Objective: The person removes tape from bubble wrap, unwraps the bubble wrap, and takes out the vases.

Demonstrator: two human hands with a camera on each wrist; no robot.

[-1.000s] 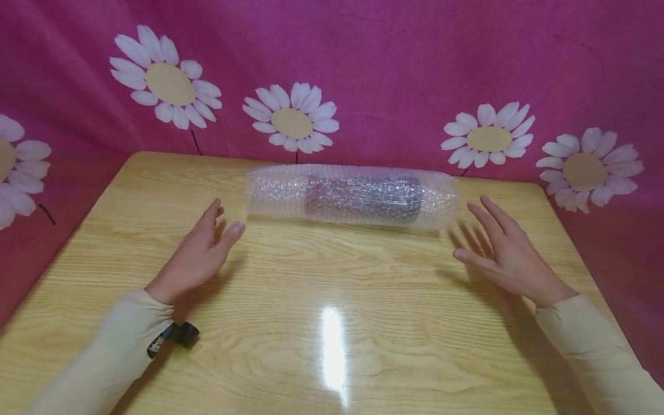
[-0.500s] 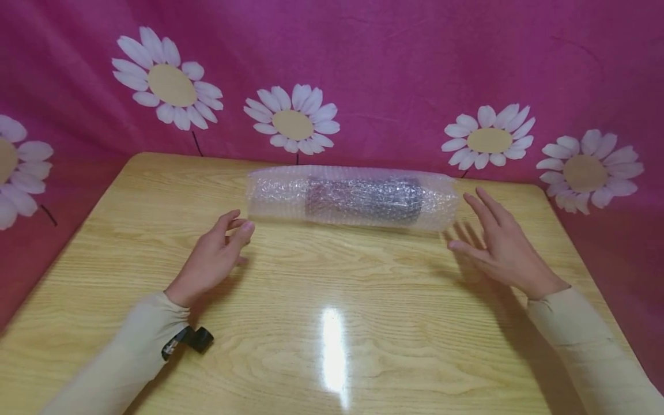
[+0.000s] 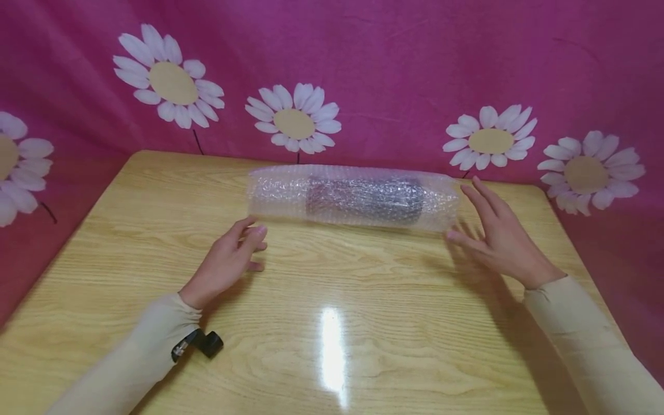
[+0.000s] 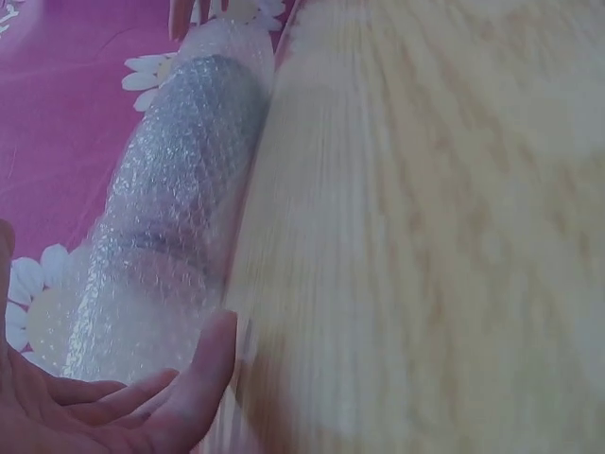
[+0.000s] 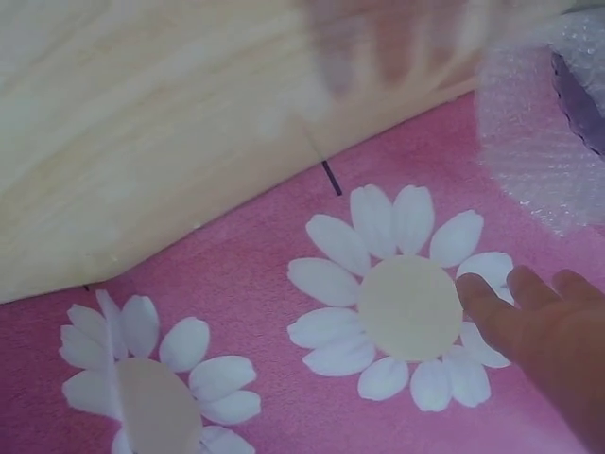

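Observation:
A long bundle of bubble wrap (image 3: 280, 196) lies across the far part of the table, with a dark and reddish item (image 3: 365, 199) showing through its middle and right part. My left hand (image 3: 223, 262) hovers just in front of the bundle's left end, fingers loosely bent and thumb apart, holding nothing. At the other end, my right hand (image 3: 503, 245) has spread fingers, their tips right at the wrap's right edge. The left wrist view looks along the bundle (image 4: 180, 189), the left fingers near its close end. In the right wrist view, the wrap's end (image 5: 529, 142) shows above the right fingers.
The wooden table (image 3: 332, 276) has a bright light reflection near its front. Behind and beside it hangs a magenta cloth (image 3: 384, 69) printed with white daisies. A black strap (image 3: 199, 344) sits at my left sleeve.
My left hand has moved right and toward me along the bundle's left end. My right hand has shifted slightly left and forward, closer to the wrap. The bundle has stayed in place.

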